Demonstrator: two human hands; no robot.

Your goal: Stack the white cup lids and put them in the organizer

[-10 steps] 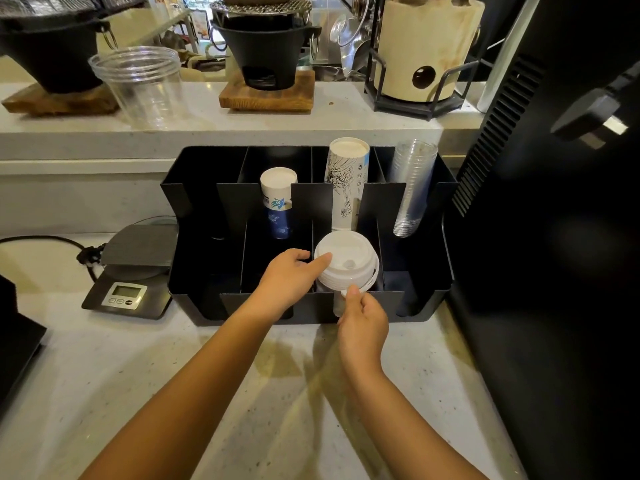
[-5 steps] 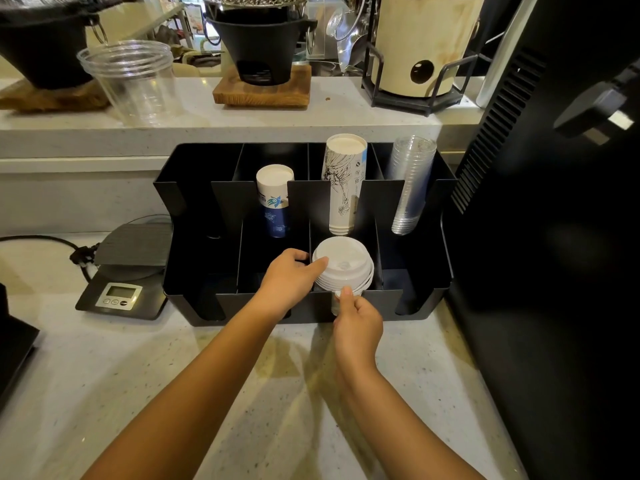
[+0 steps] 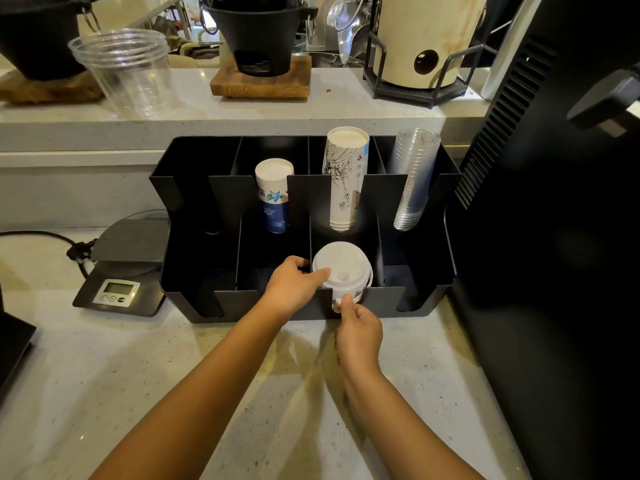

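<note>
Inside a black organizer (image 3: 446,216) at the back edge of a speckled countertop (image 3: 173,368), a stack of white cup lids (image 3: 344,268) sits in the front compartment second from the right, its top lid facing up and tilted slightly toward the camera. Both of a person's bare hands meet at that stack. The left hand (image 3: 292,284) reaches over the organizer's front wall, thumb lying on the top lid's left rim and fingers curled around the stack's left side, gripping it. The right hand (image 3: 358,329) stays outside the front wall at the slot cut into it, thumb and forefinger pinching the lower near edge of the stack through the opening.

Behind the lids, the rear compartments hold a short stack of blue-and-white paper cups (image 3: 273,195), a taller stack of white printed paper cups (image 3: 344,178) and, nearest the right end, a stack of clear plastic cups (image 3: 414,178), all upside down. A digital scale (image 3: 119,268) rests just beside the organizer's left end. On the raised ledge behind stand nested clear tumblers (image 3: 130,69) and a black pot on a wooden block (image 3: 261,81). A dark appliance (image 3: 554,237) fills the right side.
</note>
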